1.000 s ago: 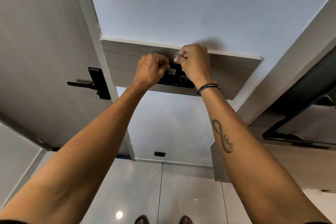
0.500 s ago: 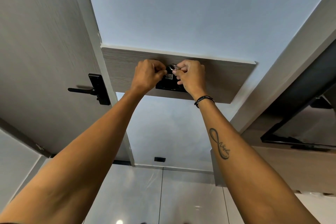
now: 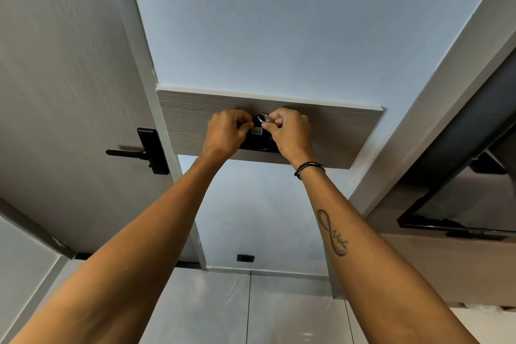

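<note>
A black device (image 3: 258, 142) with a small white label sits on a grey wood-grain panel (image 3: 340, 134) high on the wall. My left hand (image 3: 227, 132) is curled against the device's left side and pinches something small at its edge that I cannot make out. My right hand (image 3: 287, 131) is at the device's upper right and pinches a silver metal ring (image 3: 265, 118) between thumb and fingers. Most of the device is hidden behind both hands.
A grey door (image 3: 69, 92) with a black lever handle (image 3: 139, 151) stands open on the left. A dark wall-mounted screen (image 3: 460, 204) hangs on the right. A black wall socket (image 3: 245, 258) sits low on the far wall above the glossy tiled floor (image 3: 251, 310).
The view has tilted up, so the panel and hands now sit lower in frame. My right hand has come down from the panel's top edge, still pinching the ring. My left hand stays at the device.
</note>
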A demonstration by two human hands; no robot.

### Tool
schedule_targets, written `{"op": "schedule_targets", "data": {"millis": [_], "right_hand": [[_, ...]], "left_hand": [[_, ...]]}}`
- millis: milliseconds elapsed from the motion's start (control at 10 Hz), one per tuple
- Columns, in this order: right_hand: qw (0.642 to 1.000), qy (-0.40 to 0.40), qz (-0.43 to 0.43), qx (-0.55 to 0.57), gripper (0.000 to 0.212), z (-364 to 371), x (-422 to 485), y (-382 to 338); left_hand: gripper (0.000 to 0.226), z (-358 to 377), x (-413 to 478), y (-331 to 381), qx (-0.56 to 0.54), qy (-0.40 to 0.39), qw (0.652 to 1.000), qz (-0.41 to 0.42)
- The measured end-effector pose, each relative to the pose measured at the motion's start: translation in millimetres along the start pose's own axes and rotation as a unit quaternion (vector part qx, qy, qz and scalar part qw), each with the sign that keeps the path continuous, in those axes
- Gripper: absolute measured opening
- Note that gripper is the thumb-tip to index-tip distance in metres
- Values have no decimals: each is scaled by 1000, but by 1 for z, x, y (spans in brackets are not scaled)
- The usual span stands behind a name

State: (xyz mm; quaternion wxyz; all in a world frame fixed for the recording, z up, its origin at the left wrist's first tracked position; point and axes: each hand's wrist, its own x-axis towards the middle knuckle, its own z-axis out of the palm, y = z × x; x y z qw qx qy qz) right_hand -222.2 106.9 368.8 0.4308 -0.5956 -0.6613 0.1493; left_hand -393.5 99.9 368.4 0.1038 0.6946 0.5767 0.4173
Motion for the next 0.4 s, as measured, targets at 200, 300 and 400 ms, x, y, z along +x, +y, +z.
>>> {"op": "schedule_targets", "data": {"millis": [200,300,400], "right_hand": [[997,-10,-5,-71,16,-8,-8,5],[991,1,-38,-130,18,-14,-11,6],[975,57,-98,-192,20,-21,-14,-2]], "left_hand": [[17,1,-10,-3,56,15,998,32],[24,-1,-16,-3,74,54,995,48],[35,-9,-19,4,110,90,988,64]]}}
